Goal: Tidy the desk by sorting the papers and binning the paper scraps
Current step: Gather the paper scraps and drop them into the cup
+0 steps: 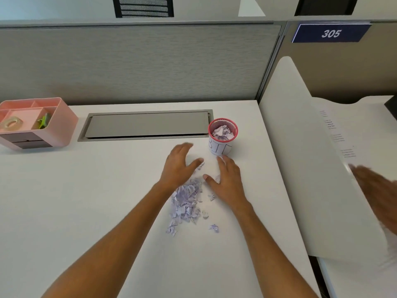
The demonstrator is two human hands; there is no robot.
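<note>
A heap of small torn paper scraps [185,201] lies on the white desk [86,190] between my forearms, with a few stray bits around it. My left hand [177,163] hovers just beyond the heap, fingers straight and spread, holding nothing. My right hand [225,179] lies flat on the desk to the right of the scraps, fingers straight. Just beyond it stands a small red mesh cup [223,136] with a white label, holding crumpled scraps.
A pink desk organiser [36,123] with a tape roll stands at the far left. A grey cable hatch [148,124] is set into the desk's back. On the neighbouring desk to the right, another person's hand [378,190] holds printed paper sheets [335,134].
</note>
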